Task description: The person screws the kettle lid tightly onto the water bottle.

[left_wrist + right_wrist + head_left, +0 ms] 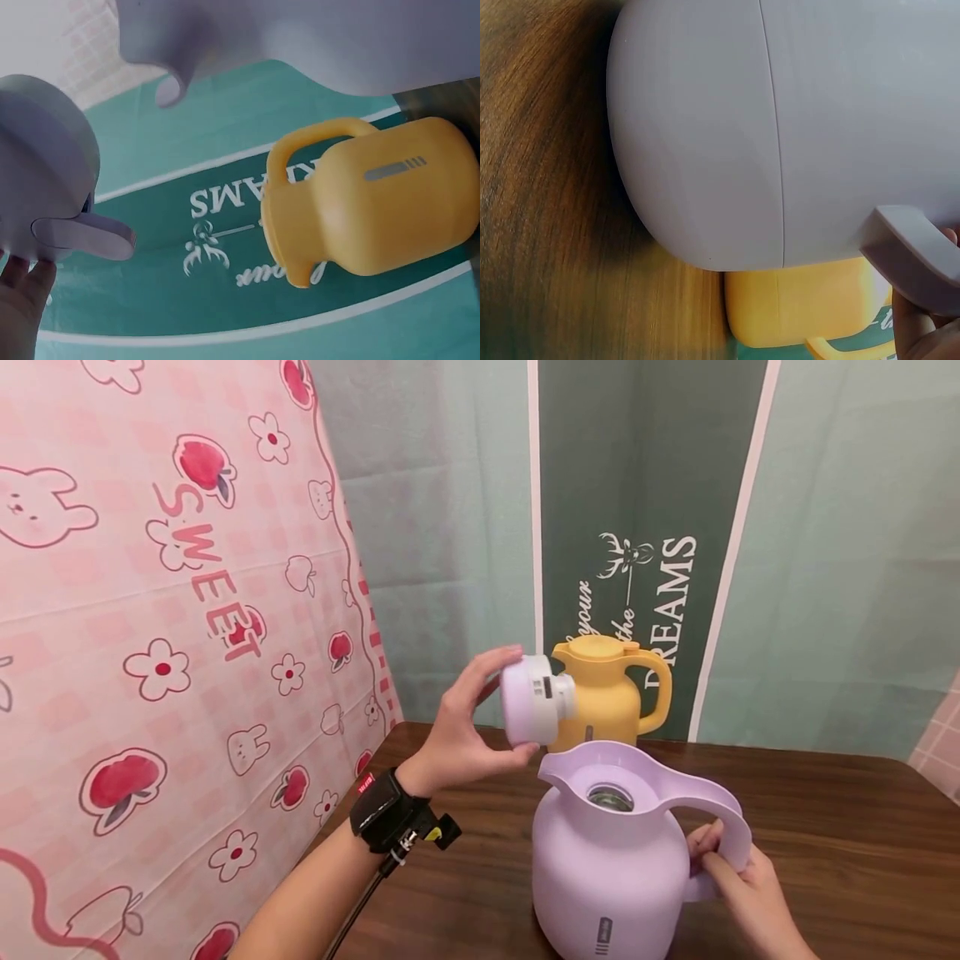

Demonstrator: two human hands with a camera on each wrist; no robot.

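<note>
A lilac thermal jug (pixel 611 868) stands upright on the table, its round mouth (pixel 610 797) uncovered. My right hand (pixel 738 881) grips the lower part of the jug's handle (pixel 723 810); the right wrist view shows the jug's side (pixel 705 135) close up. Up and to the left of the mouth, my left hand (pixel 476 727) holds the jug's lid (pixel 528 702) between thumb and fingers. The lid is tilted on its side, its narrow stopper end pointing right. In the left wrist view the lid (pixel 45 165) shows with a small lever.
A yellow jug (pixel 603 693) stands behind the lilac one, its handle to the right. The brown wooden table (pixel 825 827) reaches a green cloth backdrop (pixel 450 527) at the back. A pink printed cloth (pixel 172 693) hangs along the left side.
</note>
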